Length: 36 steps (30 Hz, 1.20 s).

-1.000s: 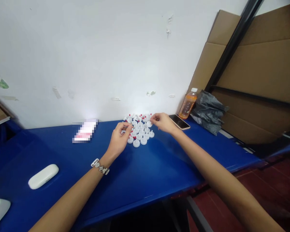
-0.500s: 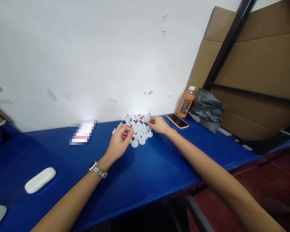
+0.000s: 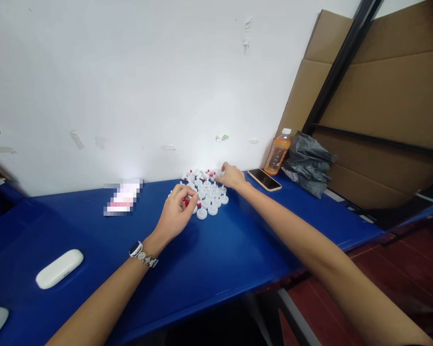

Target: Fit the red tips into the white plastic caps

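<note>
A pile of white nozzle caps [image 3: 205, 194], round-based with narrow spouts, lies on the blue table against the wall. Along the back of the pile are caps with small red tips [image 3: 208, 172]. At the pile's front left, my left hand [image 3: 182, 204] is curled, thumb near the bent fingers; whatever they hold is mostly hidden. A few red tips show beneath that palm. My right hand [image 3: 233, 176] reaches over the back right corner, with thumb and forefinger closed around a white nozzle cap [image 3: 220, 173] there, partly covered by the fingers.
Right of the pile lie a phone [image 3: 264, 179], a bottle of orange drink [image 3: 277, 153] and a crumpled dark plastic bag [image 3: 308, 163]. A white case [image 3: 59, 269] rests on the blue table [image 3: 209, 254] at left, with a blurred-out packet [image 3: 124, 197] behind it. Cardboard [image 3: 393, 91] stands at right.
My right hand has moved back and slightly left, from the pile's right side to the red-tipped caps at the rear. My left hand has stayed almost where it was.
</note>
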### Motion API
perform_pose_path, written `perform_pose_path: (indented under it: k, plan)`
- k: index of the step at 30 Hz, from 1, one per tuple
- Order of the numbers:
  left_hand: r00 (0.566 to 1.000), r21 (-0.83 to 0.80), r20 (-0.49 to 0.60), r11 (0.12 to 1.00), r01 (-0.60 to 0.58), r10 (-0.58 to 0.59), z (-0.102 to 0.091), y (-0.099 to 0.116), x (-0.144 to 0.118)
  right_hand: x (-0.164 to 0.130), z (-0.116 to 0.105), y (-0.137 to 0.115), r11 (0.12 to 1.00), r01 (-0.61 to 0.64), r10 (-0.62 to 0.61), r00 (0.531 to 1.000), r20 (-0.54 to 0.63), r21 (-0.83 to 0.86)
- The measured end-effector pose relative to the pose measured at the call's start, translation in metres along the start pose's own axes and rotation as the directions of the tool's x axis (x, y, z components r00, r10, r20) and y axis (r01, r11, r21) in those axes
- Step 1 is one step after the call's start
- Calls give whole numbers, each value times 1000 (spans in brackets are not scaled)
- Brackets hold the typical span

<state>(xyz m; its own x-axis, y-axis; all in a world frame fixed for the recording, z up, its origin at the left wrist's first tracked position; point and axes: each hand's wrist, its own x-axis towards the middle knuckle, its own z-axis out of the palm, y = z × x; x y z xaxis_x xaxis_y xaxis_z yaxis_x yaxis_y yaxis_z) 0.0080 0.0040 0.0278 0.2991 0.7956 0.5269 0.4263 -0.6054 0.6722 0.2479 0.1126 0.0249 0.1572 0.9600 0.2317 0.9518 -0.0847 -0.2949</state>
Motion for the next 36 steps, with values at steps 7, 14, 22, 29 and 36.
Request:
perform_pose_path:
  k: [7, 14, 22, 29, 36]
  plan:
    - [1000, -9, 26, 1000, -5, 5, 2, 1, 0, -2, 3, 7, 1000, 17, -18, 998, 56, 17]
    - [1000, 0, 14, 1000, -10, 10, 0, 1, 1, -11, -8, 12, 997, 3, 0, 1000, -30, 81]
    - [980, -185, 47, 963, 199, -193, 2, 6, 1, -88, -20, -19, 626, 262, -255, 959, -125, 734]
    - [967, -312, 80, 915, 255, -242, 5, 5, -5, -140, -16, -67, 539, 316, -341, 930, -141, 780]
    - [1000, 109, 4, 994, 15, -16, -16, -19, -2, -131, -39, -98, 815, 415, -460, 888, 16, 405]
